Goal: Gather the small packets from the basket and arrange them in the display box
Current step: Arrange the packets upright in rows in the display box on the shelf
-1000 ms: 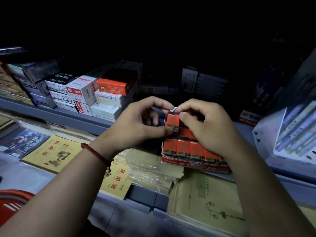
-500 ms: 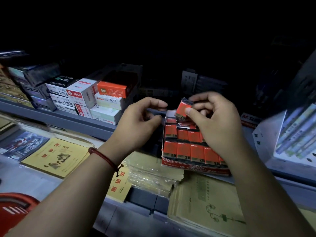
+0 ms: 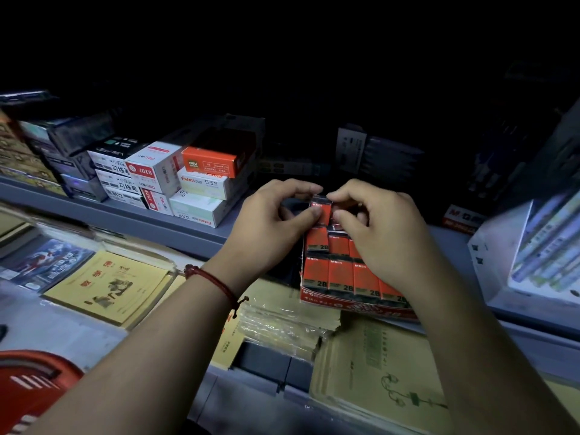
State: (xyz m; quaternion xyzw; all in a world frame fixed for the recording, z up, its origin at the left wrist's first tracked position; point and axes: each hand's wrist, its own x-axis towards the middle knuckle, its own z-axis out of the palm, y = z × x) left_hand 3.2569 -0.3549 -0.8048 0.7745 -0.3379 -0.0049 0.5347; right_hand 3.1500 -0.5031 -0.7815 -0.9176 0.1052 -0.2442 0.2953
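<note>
A red display box [image 3: 351, 304] sits on the shelf edge, filled with rows of small red packets [image 3: 340, 273] marked 2B. One red packet [image 3: 323, 210] stands upright over the box's back row. My left hand [image 3: 270, 227] pinches its left side between thumb and forefinger. My right hand [image 3: 379, 227] pinches its right side and covers the right part of the box. The red basket [image 3: 28, 384] shows only at the bottom left corner; its inside is out of sight.
Stacked white and orange stationery boxes [image 3: 188, 180] stand on the shelf at left. Yellow exercise books [image 3: 110, 284] and wrapped booklets [image 3: 383, 381] lie below. A white stand with pens [image 3: 539, 246] is at right. The back of the shelf is dark.
My right hand brought the lifted packet back down to the box's back row. My left hand closed in and now pinches that packet too.
</note>
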